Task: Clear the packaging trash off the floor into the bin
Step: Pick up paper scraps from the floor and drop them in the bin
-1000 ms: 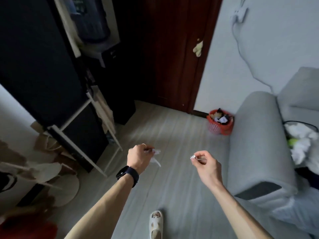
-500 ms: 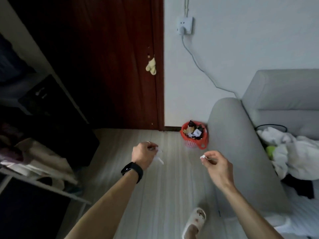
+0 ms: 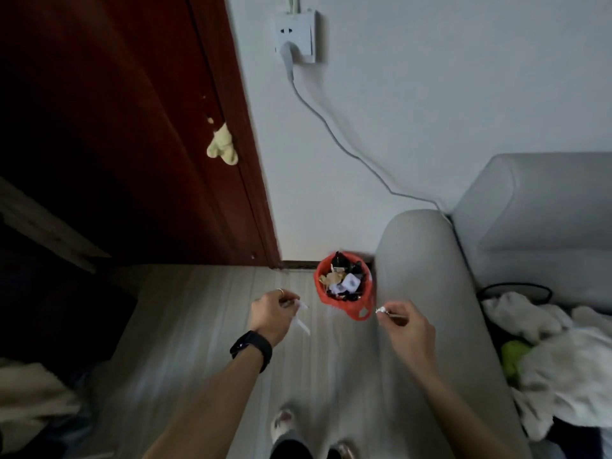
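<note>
Red bin (image 3: 351,308) sits between left hand (image 3: 270,313) pinching wrapper (image 3: 302,325) and right hand (image 3: 409,326) pinching scrap (image 3: 382,310).

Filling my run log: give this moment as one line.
left hand: pinches clear wrapper | right hand: pinches small scrap | red bin: ahead, beside sofa arm

White wall (image 3: 430,94), red-brown door (image 3: 132,127), grey sofa (image 3: 430,293)
</note>
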Demonstrator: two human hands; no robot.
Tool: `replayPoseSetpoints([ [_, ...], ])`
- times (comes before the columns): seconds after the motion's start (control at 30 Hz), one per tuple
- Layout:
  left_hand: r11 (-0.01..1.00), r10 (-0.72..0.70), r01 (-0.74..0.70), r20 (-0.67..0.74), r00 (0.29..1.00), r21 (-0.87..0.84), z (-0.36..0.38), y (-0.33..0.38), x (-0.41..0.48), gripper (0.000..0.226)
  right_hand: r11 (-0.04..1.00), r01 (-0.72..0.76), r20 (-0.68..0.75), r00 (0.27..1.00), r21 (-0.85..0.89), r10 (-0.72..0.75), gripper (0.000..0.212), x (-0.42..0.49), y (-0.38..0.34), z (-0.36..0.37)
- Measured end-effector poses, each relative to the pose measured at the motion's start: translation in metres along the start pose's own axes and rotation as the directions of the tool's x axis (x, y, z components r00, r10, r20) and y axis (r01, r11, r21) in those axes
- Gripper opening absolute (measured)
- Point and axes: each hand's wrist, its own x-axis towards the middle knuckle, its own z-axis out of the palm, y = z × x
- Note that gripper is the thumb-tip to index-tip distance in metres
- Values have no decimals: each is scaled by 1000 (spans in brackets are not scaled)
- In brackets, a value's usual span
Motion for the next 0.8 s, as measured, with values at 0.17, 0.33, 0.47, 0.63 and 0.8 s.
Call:
replayPoseSetpoints([
  [0.17,997,-60,63,71,996,-43,50,5,103,7,993,-114,53,992,-36,116,15,88,19,35],
  [0.33,970,-204,223,178,963,-93,105,-1,208,10,973,-213,80,972,-90,220,18,175,46,85],
  [0.47,952,-270,294,217,938,-88,151,-3,281,15,947,-263,94,954,-182,283,15,241,73,125],
  [0.63,967,-254,254,236,938,33,217,-15,358,30,932,-252,148,944,-260,296,9,315,121,179],
  [0.8,972,-235,223,254,938,74,271,-33,408,26,927,-243,168,940,-285,298,7,375,164,220],
])
